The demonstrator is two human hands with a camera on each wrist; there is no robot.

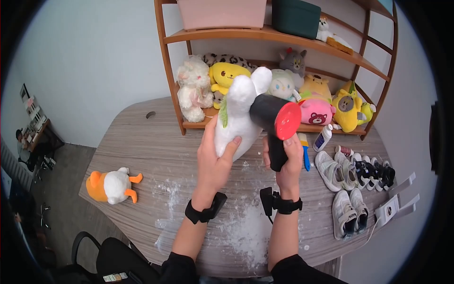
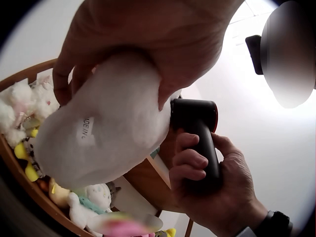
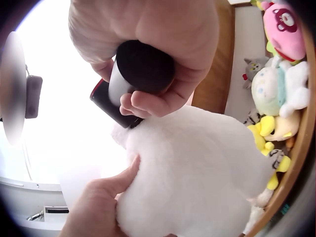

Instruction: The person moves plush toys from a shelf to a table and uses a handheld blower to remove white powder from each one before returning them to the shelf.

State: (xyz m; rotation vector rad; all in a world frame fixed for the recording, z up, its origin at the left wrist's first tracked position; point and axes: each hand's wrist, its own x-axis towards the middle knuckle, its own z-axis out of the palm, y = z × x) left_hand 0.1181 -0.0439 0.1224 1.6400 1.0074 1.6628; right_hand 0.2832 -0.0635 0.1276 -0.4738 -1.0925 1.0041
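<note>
My left hand (image 1: 215, 158) grips a white plush toy (image 1: 239, 125) around its body, the thumb lying across its front. The toy is held up above the table with two rounded ends on top and a bit of green at its side. In the left wrist view a small printed label (image 2: 88, 129) shows on its white fabric. My right hand (image 1: 288, 165) holds a black hair dryer (image 1: 266, 111) by its handle, fingers wrapped round it. Its red round back end (image 1: 287, 120) faces right, and its nozzle end is right at the toy's surface.
White powder (image 1: 248, 232) is scattered over the wooden table (image 1: 127, 142). An orange and white plush (image 1: 116, 184) lies at the left. A blue brush (image 1: 306, 154), a white bottle (image 1: 323, 137) and several shoes (image 1: 345, 213) stand right. Behind, a wooden shelf (image 1: 217, 35) holds plush toys.
</note>
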